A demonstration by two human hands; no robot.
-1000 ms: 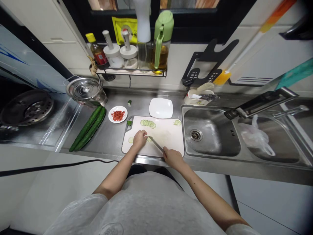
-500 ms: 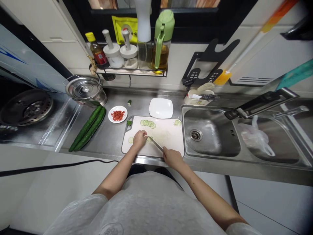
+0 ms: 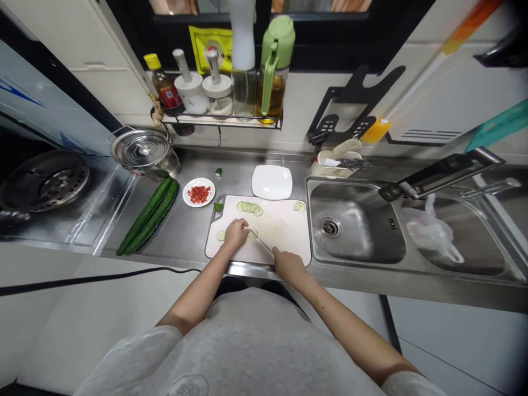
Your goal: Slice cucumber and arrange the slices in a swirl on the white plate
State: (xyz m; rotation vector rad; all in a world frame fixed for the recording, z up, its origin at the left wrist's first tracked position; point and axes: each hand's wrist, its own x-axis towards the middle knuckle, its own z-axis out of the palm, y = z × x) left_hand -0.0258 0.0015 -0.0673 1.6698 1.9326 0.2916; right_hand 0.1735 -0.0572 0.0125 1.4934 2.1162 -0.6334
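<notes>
Knife is gripped in the right hand, its blade across a cucumber slice near the middle of the cutting board. Left hand's fingers are bunched alongside; whether anything is pinched cannot be told. Fingertips should be kept curled back. Blade tip is poorly resolved.

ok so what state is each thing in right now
Knife, held in the right hand, tip beside the left hand
Cucumber slices, cut, several overlapping on the cutting board
Two cucumbers, whole, side by side
Red pieces, chopped, on a small plate
Steel pot, lid on
Sauce bottle, upright, yellow cap on
Green-topped bottle, upright, partly filled
Plastic bag, crumpled
</notes>
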